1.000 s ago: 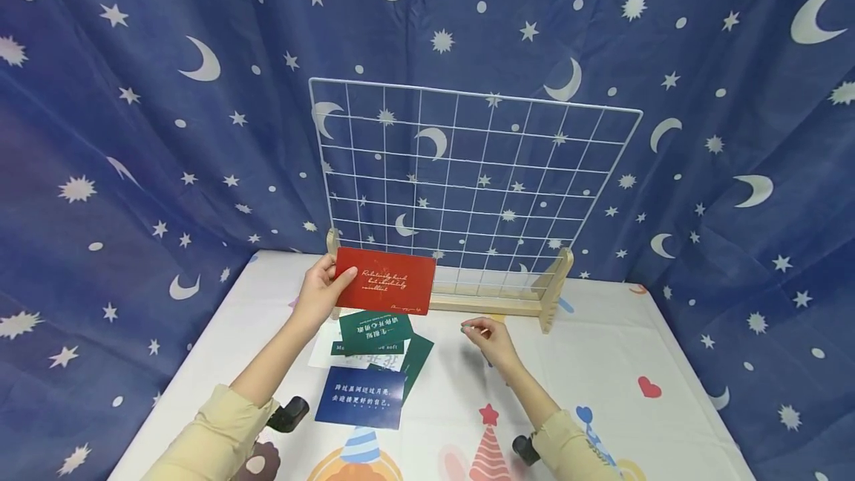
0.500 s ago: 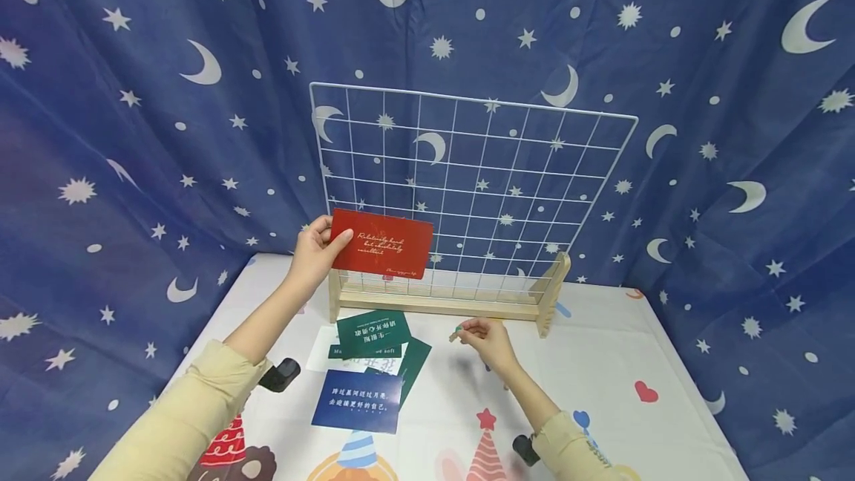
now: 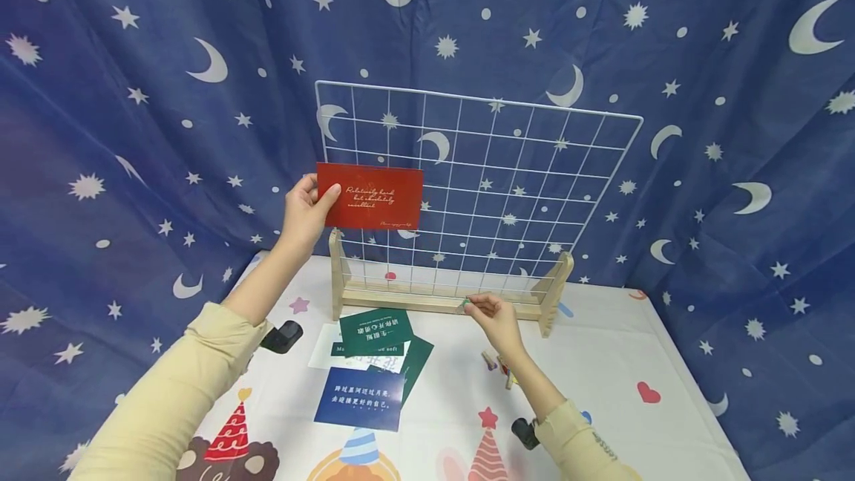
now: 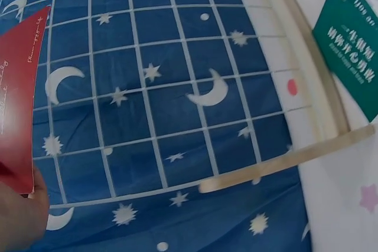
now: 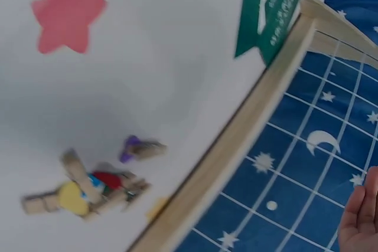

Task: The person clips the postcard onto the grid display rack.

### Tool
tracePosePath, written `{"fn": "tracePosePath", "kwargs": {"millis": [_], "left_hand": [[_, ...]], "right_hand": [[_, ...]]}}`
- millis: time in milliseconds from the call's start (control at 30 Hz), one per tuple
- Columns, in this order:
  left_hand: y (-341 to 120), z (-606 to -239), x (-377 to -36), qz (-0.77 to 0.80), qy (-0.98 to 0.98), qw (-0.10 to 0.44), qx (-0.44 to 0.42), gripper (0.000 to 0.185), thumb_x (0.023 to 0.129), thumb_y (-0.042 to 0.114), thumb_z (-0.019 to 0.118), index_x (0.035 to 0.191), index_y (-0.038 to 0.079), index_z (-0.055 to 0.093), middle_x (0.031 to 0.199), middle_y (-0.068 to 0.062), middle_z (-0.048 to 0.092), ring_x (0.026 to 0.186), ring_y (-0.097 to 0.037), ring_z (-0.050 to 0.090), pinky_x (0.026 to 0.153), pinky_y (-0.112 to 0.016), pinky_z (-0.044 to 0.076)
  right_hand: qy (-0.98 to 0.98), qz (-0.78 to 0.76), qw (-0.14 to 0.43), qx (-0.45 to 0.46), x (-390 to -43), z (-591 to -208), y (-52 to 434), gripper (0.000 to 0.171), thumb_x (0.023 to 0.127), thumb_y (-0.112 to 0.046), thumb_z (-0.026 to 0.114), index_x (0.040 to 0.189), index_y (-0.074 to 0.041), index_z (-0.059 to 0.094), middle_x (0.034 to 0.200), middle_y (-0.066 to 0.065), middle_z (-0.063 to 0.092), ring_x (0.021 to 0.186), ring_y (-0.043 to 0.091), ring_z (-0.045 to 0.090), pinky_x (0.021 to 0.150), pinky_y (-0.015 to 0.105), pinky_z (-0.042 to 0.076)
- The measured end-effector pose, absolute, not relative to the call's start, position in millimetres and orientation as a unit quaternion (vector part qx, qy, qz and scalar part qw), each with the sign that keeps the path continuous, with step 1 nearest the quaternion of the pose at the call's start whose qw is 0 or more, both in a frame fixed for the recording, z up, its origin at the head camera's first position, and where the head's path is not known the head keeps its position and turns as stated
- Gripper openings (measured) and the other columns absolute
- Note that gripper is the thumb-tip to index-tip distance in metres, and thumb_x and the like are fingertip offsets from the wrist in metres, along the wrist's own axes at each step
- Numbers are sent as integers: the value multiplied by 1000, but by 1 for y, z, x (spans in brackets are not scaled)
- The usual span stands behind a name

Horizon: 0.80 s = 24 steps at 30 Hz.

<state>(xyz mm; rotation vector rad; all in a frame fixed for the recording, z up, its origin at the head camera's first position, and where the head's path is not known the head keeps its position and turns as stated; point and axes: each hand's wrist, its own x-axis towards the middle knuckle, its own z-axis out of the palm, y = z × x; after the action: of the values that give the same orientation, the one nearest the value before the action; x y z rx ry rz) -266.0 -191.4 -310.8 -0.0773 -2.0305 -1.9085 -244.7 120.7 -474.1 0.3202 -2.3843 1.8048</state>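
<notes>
1. Right wrist view alone shows small wooden clips point(image 5: 88, 190) heaped on the tablecloth point(image 5: 147, 87), near the wooden base point(image 5: 236, 140).
2. Red card point(image 3: 370, 196) with gold script, held flat against the white wire grid point(image 3: 508, 169) (left part).
3. Left hand point(image 3: 303, 210) pinching the card edge; right hand point(image 3: 494, 318) pinching a small green clip point(image 3: 464, 305).

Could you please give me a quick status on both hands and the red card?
Left hand grips red card against the wire grid. Right hand pinches a small clip near the wooden base. Nothing between them.
</notes>
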Motion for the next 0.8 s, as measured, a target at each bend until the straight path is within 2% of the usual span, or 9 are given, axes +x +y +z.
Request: {"fn": "tracePosePath", "kwargs": {"millis": [133,333,567,700,800], "left_hand": [[-193,-295,-271,-662,-723,194,-32,31,94,19,57,119,2,49,84,19,60,82,3,63,86,-34,53],[-196,-276,-277,-667,-712,219,-34,21,95,18,56,113,9,51,85,18,62,82,2,64,86,-35,53],[-197,-266,-286,-683,-693,230,-15,22,94,15,57,115,9,53,87,13,62,82,0,63,88,-38,53],[-197,-267,-293,-696,-678,235,-9,21,94,15,57,114,10,54,92,9,62,86,-4,63,93,-41,51],[-197,-270,-297,-704,-670,235,6,21,94,15,57,114,11,55,93,9,62,88,-5,62,95,-41,50]], "right_hand": [[-787,603,69,115,-242,-446,116,19,86,2,64,102,12,62,100,29,66,81,1,66,78,12,52],[-786,590,107,148,-242,-403,109,19,84,6,63,100,16,60,99,33,65,80,-2,65,77,10,52],[-785,569,161,182,-267,-383,103,18,87,-3,64,101,9,63,97,26,67,75,-9,58,71,8,49],[-788,553,189,194,-274,-363,95,18,89,-4,63,102,7,63,95,24,68,72,-5,59,69,9,49],[-788,547,198,200,-277,-352,89,18,90,-6,62,102,6,64,95,23,68,73,5,62,68,10,49]]}}
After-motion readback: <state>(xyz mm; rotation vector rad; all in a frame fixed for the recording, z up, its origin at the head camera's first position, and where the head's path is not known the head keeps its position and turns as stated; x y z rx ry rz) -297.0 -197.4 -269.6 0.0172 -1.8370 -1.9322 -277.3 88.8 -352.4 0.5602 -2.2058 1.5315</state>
